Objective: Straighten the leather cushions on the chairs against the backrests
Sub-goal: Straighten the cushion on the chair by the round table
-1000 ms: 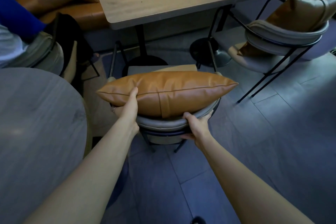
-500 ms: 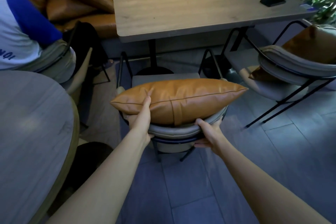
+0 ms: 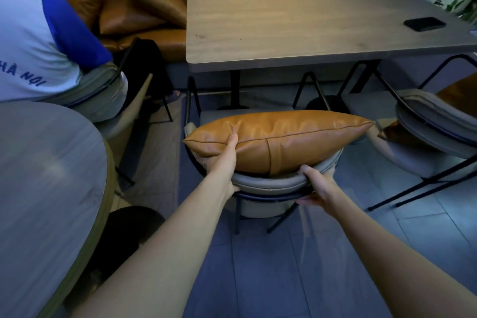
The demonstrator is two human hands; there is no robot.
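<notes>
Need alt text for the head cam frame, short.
A person's left hand grips a tan leather cushion lying along a grey chair's backrest, which the right hand holds; a wooden table stands beyond.

There is one view only, a wide-angle camera worn on the person's head, so no second view shares any part of the scene. It looks forward and steeply down over both bare forearms, which enter from the bottom edge and converge on the chair backrest [image 3: 273, 183] at centre frame, close below the lens. A rectangular table [image 3: 296, 26] fills the upper right, and a round table [image 3: 44, 178] bulges at the left edge, its lines bent by the lens.
</notes>
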